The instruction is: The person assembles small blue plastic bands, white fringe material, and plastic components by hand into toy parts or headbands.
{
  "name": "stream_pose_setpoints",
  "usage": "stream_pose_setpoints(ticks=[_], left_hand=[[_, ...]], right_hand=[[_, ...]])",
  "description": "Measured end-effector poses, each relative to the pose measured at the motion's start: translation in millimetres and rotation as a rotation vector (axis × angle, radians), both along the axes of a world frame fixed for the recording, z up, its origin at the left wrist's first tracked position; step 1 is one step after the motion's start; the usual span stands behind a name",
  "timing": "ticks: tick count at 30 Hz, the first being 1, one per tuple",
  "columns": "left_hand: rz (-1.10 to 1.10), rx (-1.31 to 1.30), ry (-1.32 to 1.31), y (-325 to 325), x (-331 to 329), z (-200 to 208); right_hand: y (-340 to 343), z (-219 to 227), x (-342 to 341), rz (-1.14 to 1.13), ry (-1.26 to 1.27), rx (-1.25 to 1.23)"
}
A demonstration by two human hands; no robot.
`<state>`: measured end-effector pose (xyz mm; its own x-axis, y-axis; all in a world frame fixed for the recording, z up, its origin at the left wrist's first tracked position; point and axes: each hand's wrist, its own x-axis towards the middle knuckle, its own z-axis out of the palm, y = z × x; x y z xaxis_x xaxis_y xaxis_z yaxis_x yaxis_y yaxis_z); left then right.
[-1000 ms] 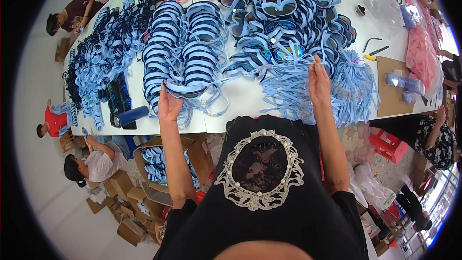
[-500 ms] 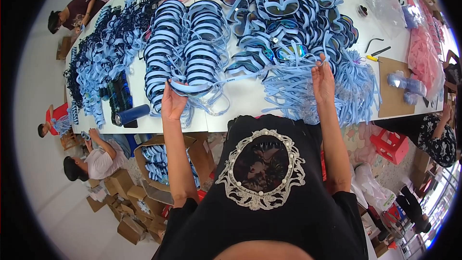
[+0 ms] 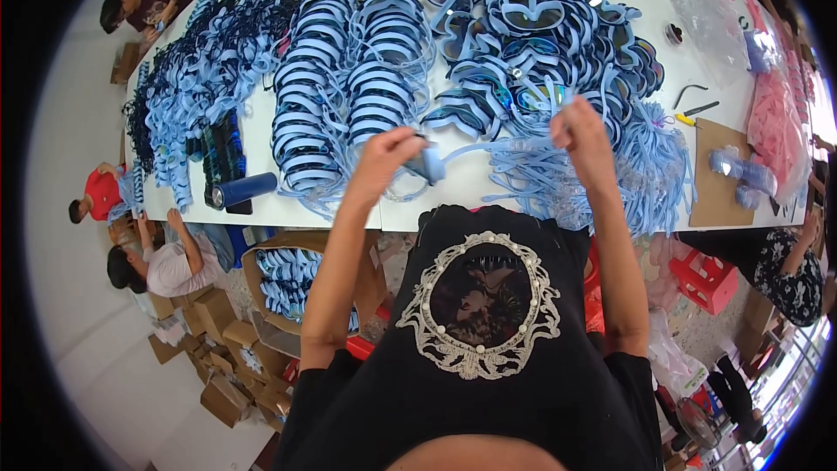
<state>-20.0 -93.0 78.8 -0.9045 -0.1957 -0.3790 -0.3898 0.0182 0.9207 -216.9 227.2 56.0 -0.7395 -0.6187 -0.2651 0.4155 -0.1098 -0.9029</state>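
Near the table's front edge, my left hand [image 3: 382, 167] is closed on light blue swim goggles [image 3: 427, 164] with dark lenses, tilted on edge. From them a light blue strap [image 3: 471, 149] runs rightward in a slack curve toward my right hand [image 3: 582, 141]. That hand's fingers are pinched together, seemingly on the strap; they are slightly blurred. Beneath it lies a heap of loose light blue straps [image 3: 558, 176] with clear parts. Two stacked rows of goggles [image 3: 309, 100] stand to the left. Behind my right hand is a pile of strapless-looking goggles [image 3: 532, 9].
A dark blue bottle [image 3: 246, 190] lies at the left front edge. Tangled goggles [image 3: 200, 78] cover the far left. Cardboard [image 3: 719, 153], a yellow-handled tool [image 3: 685, 120] and pink goods [image 3: 776, 118] are on the right. A carton of goggles [image 3: 288, 283] sits below. Other people work around the table.
My left hand has lifted the goggles away from the left rows and moved right, turning them on edge. My right hand has curled its fingers; the taut strap is now slack.
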Motion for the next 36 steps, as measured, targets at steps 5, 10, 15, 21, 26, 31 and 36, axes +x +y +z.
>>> stream_pose_setpoints(ticks=[5, 10, 15, 21, 26, 31, 36], left_hand=[[-0.223, 0.126, 0.006, 51, -29, 2], [-0.344, 0.144, -0.065, 54, -34, 6], [-0.513, -0.070, 0.044, 55, -28, -5], [-0.540, -0.137, 0.067, 64, -4, -35], [-0.342, -0.190, 0.214, 90, 10, -38], [-0.176, 0.220, -0.038, 77, 16, -42], [0.042, 0.462, -0.049, 45, 28, -28]], right_hand=[[-41, 43, 40, 0.434, 0.289, 0.204], [-43, 38, 48, 0.494, 0.554, 0.365], [-42, 29, 55, 0.555, 0.767, 0.417], [-41, 10, 77, 0.600, 0.835, 0.378], [-58, -11, 107, 0.197, 0.666, 0.593], [-72, -77, 95, 0.216, 0.316, 0.452], [-83, -44, 85, 0.443, -0.470, 0.136]])
